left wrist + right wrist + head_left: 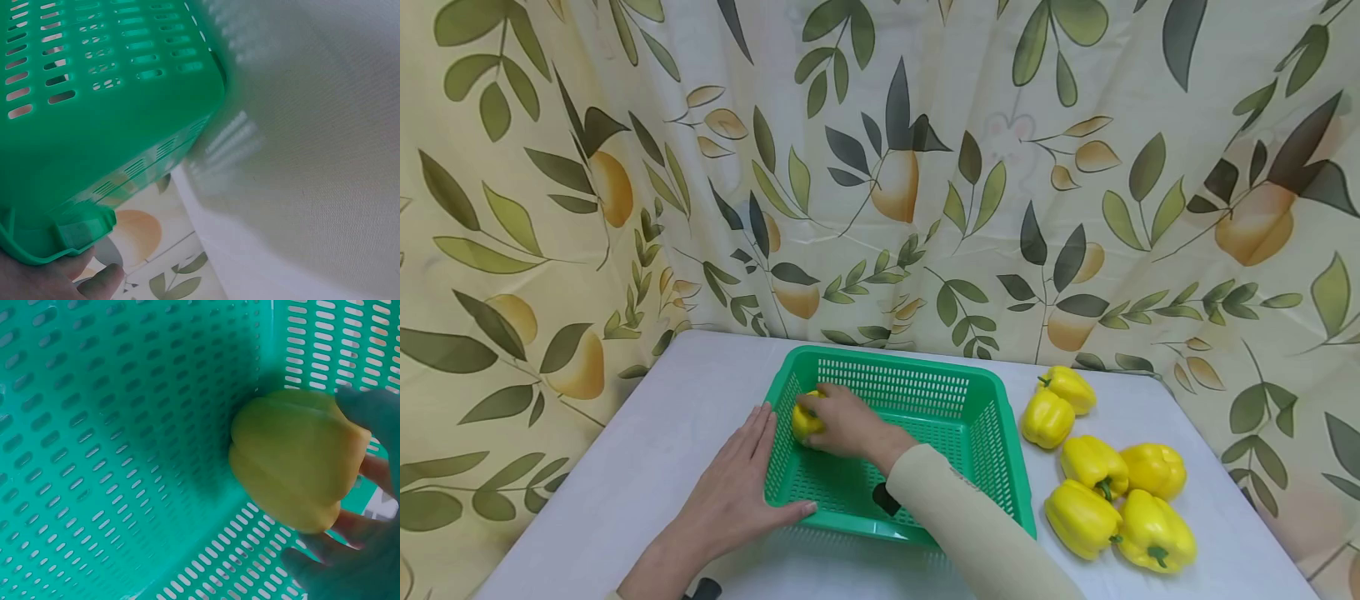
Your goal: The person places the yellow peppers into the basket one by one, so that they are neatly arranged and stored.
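Observation:
A yellow bell pepper (806,422) is inside the green plastic basket (917,534), near its left end. My right hand (848,423) grips this pepper, thumb and fingers around its sides; the right wrist view shows the pepper (294,459) close to the perforated floor and walls. My left hand (735,477) lies along the basket's left side, fingers straight against the rim and thumb on the front edge. In the left wrist view, fingers of the left hand (94,282) show under the basket's rim (69,240).
Several yellow bell peppers (1093,467) lie on the white-covered table (700,383) to the right of the basket. A curtain (880,275) printed with leaves and fruit hangs behind and to the left of the table.

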### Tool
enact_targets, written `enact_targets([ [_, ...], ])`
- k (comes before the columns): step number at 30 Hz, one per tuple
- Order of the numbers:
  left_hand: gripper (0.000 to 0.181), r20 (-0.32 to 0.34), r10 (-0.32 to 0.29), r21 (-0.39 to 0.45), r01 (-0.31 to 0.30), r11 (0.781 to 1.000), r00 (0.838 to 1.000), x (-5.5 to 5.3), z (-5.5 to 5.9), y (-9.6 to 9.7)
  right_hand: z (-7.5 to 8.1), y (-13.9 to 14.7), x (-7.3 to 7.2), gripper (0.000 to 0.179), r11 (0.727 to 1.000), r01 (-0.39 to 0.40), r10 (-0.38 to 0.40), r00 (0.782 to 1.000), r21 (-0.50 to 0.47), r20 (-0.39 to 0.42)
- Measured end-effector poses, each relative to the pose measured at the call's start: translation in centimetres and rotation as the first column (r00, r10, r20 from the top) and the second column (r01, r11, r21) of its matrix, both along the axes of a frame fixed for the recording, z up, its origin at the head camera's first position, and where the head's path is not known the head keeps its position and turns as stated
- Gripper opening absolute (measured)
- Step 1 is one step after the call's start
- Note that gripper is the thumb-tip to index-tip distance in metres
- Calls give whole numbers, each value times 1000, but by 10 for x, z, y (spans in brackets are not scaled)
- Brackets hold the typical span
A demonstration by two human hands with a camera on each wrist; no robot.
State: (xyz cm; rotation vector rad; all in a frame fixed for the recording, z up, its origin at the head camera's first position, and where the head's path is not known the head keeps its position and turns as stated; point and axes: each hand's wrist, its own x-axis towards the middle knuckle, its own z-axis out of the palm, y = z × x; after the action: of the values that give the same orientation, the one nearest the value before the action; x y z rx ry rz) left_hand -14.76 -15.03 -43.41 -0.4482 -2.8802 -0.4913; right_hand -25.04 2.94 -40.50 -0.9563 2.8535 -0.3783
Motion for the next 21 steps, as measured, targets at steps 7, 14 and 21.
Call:
enact_targets([
  [7,119,7,-3,-2,3,1000,1000,0,1,1,5,7,5,78,999,-16,15,999,30,31],
  [14,120,25,5,9,-5,1000,1000,1,2,2,23,23,8,70,1000,-4,4,1000,-17,7],
  [21,119,12,2,11,-2,1000,1000,1,2,3,40,51,14,61,1000,10,-11,999,-22,-43],
])
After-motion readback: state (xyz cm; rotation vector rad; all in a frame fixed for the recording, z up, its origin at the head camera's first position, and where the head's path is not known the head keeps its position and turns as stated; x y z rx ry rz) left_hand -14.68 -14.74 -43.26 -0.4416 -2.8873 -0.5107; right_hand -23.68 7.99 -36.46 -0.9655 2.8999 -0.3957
